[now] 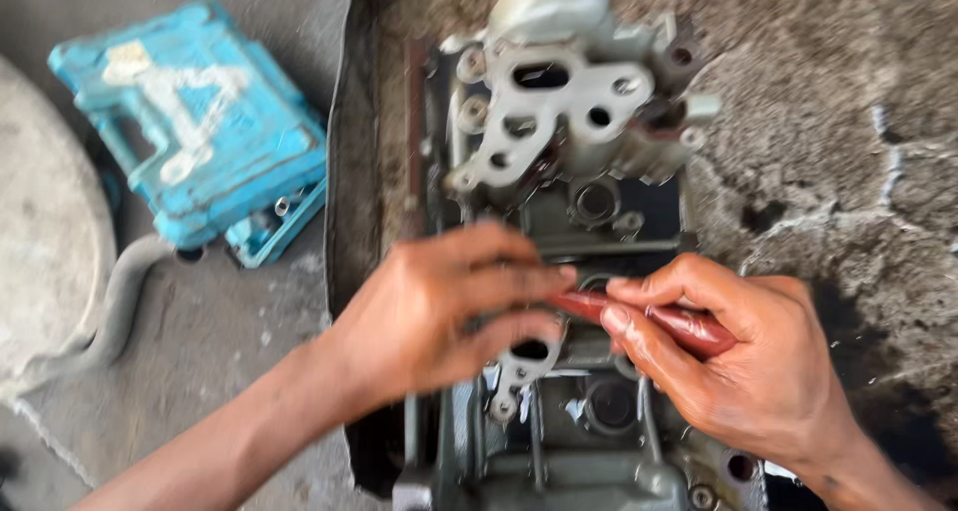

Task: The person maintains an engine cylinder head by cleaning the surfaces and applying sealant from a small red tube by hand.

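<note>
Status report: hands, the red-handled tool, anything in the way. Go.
Right hand gripping red-handled tool. Left hand pinching its tip end, over grey engine casting. Picture blurred; nothing seen blocking. Blue tool case off left.

Concrete floor, blue tool case, dark mat under engine block

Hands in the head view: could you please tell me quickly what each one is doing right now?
Left hand: blurred, fingers curled at the tip of the red tool handle; grip cannot be told.
Right hand: closed on the red tool handle.
</note>
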